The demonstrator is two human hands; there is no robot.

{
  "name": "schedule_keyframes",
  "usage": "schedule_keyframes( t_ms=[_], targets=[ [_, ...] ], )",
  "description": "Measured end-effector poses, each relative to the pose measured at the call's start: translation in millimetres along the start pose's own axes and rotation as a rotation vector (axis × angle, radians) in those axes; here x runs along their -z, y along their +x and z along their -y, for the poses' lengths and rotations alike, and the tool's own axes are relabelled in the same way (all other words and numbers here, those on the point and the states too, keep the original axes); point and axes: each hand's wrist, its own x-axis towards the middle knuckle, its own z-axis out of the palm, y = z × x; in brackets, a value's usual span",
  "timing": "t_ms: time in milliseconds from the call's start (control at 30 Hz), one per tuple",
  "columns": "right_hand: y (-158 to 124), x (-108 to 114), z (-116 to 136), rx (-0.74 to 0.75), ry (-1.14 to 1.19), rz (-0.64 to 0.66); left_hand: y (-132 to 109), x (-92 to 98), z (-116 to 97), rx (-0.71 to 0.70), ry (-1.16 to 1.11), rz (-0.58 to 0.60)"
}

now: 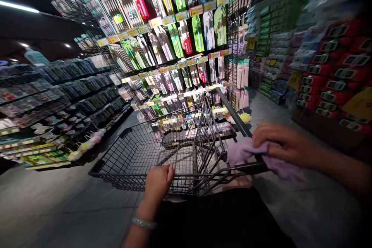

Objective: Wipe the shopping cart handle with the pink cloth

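Observation:
A dark wire shopping cart (122, 170) stands sideways before me, its basket to the left and its handle bar (231, 110) to the right. My left hand (159, 181) is closed around the near top rim of the basket. A bangle (143, 223) circles that wrist. At the near end of the handle, my right hand (273, 141) grips a crumpled purple cloth (241, 151), pressing it against the bar. Part of the cloth hangs below the fingers. The basket's wire floor (151, 155) shows through the mesh.
A lit rack (177, 62) of hanging packaged goods rises behind the cart. Shelves (66, 97) line the left side. Red packages (325, 69) are stacked at the right. Grey floor (72, 209) runs along the aisles.

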Motion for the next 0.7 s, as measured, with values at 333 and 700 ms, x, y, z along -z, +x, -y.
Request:
schedule_keyframes(
  t_ms=[333, 700],
  targets=[
    [46, -38, 6, 0.087, 0.155, 0.002, -38, 43.3, -132, -0.355, -0.684, -0.394],
    [64, -73, 27, 0.230, 0.135, 0.216, -57, 42.4, -110, -0.370, -0.700, -0.514]
  ],
)
